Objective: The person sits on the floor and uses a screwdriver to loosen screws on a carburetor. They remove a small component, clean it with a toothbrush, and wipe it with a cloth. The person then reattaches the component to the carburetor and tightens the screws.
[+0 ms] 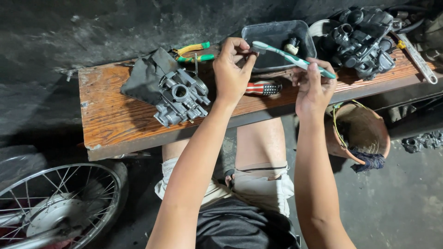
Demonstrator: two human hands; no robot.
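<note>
Toothbrush [291, 58] btwn both hands, over bench [110, 115]

The toothbrush [295, 59] is green and white; the pliers [194, 51] at eleven o'clock have yellow and green handles. The plank [110, 115] is orange-brown with dark grain, the carburetor [182, 97] silver-grey, the screwdriver handle [263, 88] red, white and black.

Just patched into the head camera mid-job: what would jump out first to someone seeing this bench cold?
Front and centre, the right hand holds a green-and-white toothbrush whose bristle end meets the left hand, pinched on something too small to tell. Left of them a grey metal carburetor lies on the wooden plank against a dark cloth. A spoked wheel fills the lower left corner.
</note>
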